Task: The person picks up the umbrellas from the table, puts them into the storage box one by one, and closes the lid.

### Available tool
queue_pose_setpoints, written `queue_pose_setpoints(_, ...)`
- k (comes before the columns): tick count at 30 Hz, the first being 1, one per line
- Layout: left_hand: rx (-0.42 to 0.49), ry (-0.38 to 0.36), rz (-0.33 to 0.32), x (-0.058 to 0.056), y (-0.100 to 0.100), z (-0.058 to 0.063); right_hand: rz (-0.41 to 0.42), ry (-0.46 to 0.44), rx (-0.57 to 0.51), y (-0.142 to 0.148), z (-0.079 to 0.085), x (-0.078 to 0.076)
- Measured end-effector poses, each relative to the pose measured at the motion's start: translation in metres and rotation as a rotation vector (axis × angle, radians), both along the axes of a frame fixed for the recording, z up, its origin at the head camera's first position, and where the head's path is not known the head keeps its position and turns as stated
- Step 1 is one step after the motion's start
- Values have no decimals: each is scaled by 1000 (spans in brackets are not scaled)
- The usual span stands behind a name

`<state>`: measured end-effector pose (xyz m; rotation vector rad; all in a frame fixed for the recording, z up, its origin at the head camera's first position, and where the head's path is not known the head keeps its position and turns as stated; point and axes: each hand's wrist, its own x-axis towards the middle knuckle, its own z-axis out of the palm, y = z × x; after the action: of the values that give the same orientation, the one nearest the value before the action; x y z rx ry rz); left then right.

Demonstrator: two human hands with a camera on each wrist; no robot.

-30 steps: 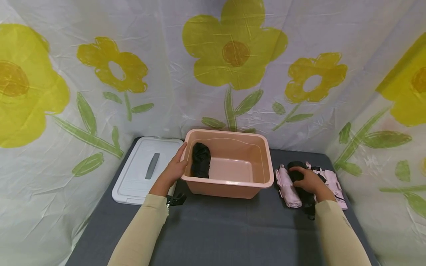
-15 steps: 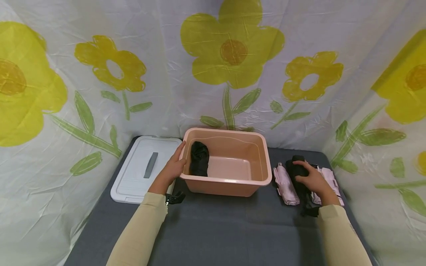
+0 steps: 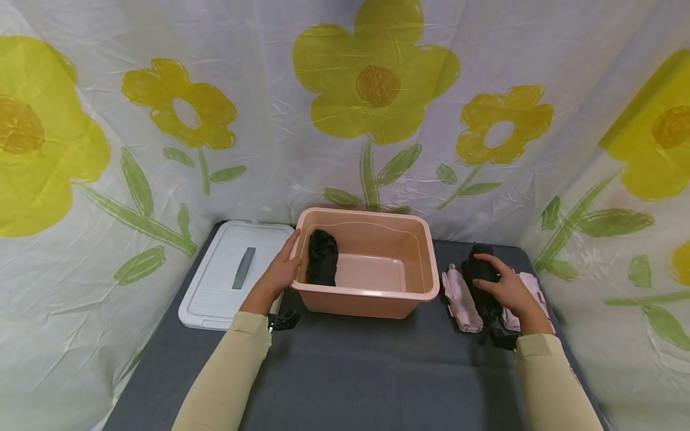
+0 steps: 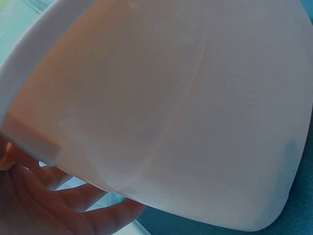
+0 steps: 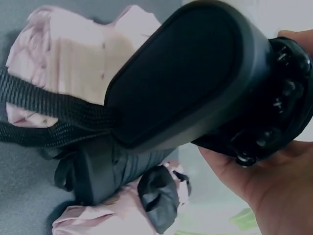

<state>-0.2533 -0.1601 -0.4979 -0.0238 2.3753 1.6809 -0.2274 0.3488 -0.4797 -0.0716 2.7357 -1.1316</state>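
Observation:
My left hand [image 3: 281, 272] grips the left rim of a peach plastic bin [image 3: 353, 304]. In the left wrist view, the fingers [image 4: 115, 215] lie along the outside of its wall. A black bundle [image 3: 322, 260] lies inside, against the left end. At the right, my right hand [image 3: 509, 290] holds a black folded umbrella [image 3: 481, 269]. Its flat-ended handle [image 5: 176, 78], strap [image 5: 54, 105] and rib tips show in the right wrist view. Around it are a rolled pink umbrella [image 3: 462, 299], another pink one [image 3: 533, 290] and a second black umbrella [image 5: 112, 166], largely hidden in the head view.
A white lid [image 3: 215, 299] with a grey handle [image 3: 244, 267] lies left of the bin, partly under the left forearm. The dark grey tabletop [image 3: 377, 371] runs in front. A flowered curtain [image 3: 269, 149] hangs close behind and on both sides.
My right hand has drawn the black umbrella upward a little from among the others, and its strap end now shows below. The left hand stays on the bin rim.

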Motion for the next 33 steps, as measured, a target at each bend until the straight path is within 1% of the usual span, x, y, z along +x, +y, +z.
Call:
queue_pose_setpoints(8,7,3,-9,0,-1,-1,35,19,-69,-11,15,4)
queue_pose_setpoints(14,8,9,-6,-1,-1,-2,41,37,-74,-18,22,3)
queue_pose_setpoints(19,7,5,-7,-1,-1,-2,54,41,-116,-25,27,2)
queue_pose_setpoints(26,18,0,-3,1,-1,-1,60,38,-140,-36,40,2)
queue_pose_setpoints(33,30,1,-1,0,-1,-3,69,34,-153,-46,53,1)
